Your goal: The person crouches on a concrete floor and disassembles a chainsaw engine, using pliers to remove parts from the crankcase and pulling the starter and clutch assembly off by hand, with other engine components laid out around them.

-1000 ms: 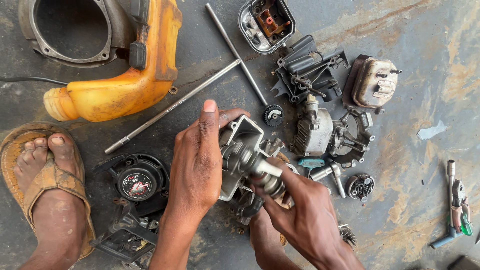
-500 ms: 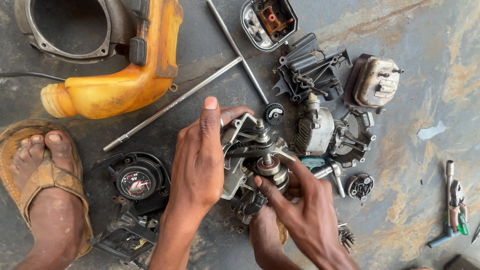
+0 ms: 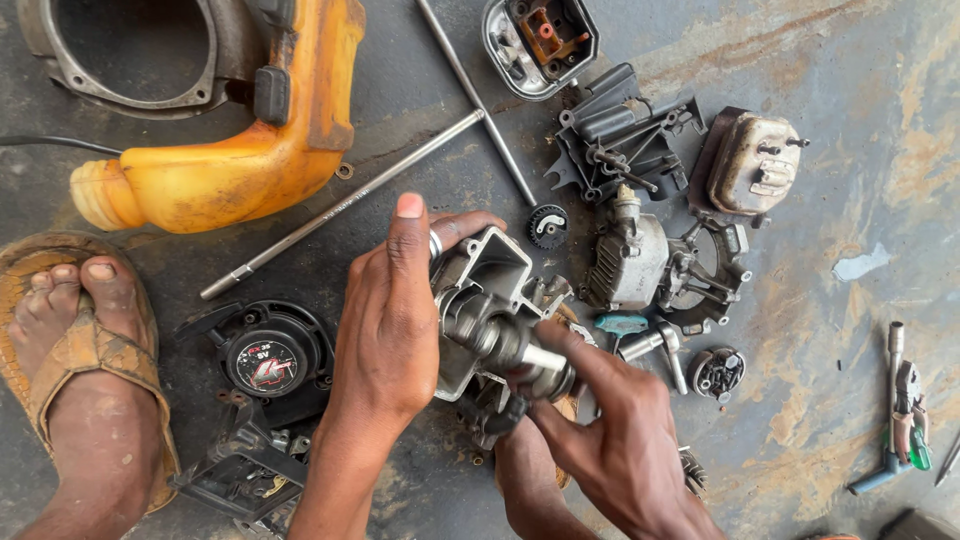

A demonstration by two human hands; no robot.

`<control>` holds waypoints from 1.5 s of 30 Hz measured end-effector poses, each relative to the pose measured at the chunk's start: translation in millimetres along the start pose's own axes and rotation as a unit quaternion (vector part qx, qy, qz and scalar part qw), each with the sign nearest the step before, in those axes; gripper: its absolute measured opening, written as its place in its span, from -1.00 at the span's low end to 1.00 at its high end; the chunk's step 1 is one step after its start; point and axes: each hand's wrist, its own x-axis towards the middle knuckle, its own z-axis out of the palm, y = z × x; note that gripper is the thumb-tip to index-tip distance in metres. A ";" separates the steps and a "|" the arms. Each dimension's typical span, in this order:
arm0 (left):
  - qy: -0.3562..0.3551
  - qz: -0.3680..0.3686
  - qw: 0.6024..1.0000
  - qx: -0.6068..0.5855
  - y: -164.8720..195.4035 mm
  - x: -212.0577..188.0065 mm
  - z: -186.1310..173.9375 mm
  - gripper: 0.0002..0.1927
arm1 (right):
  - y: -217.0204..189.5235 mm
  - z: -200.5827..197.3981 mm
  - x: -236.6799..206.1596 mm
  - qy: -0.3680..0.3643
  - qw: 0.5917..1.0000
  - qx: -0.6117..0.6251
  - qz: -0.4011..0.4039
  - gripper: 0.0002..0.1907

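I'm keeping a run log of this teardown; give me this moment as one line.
left hand: grips crankcase half | right hand: fingers on crankshaft | floor: yellow housing, T-wrench, engine parts

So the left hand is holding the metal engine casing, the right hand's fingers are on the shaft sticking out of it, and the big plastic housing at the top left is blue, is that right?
Not quite: the plastic housing at the top left is yellow-orange, not blue, as the head view shows. The rest holds: the left hand holds the metal engine casing, and the right hand has its fingers on the shaft.

floor: stained concrete | on it: yellow housing, T-bar wrench, muffler
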 end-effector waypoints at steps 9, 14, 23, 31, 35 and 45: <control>-0.006 0.010 1.000 0.013 -2.5 0.1 -2.1 -0.18 | 8.0 2.2 -3.4 0.006 1.000 -0.006 -0.013 -0.54; 0.005 -0.001 1.000 0.001 -0.7 -0.5 -1.7 -0.19 | 5.6 -1.4 -1.0 -0.009 0.999 -0.004 0.044 -0.52; 0.006 0.006 1.000 0.002 -0.5 -0.7 -1.7 -0.19 | 5.9 -4.9 0.9 -0.019 0.998 -0.025 0.063 -0.50; 0.005 0.014 1.000 0.015 -3.2 -0.3 -4.2 -0.19 | 4.6 -1.5 -1.0 -0.011 0.966 0.108 0.235 -0.50; 0.011 0.044 0.999 0.017 -6.0 0.2 -9.6 -0.17 | 0.3 -1.9 1.6 -0.020 0.985 -0.107 -0.134 -0.48; 0.008 0.028 0.999 0.017 -6.9 0.1 -11.3 -0.16 | -5.2 -3.2 3.6 -0.009 0.978 -0.113 -0.173 -0.49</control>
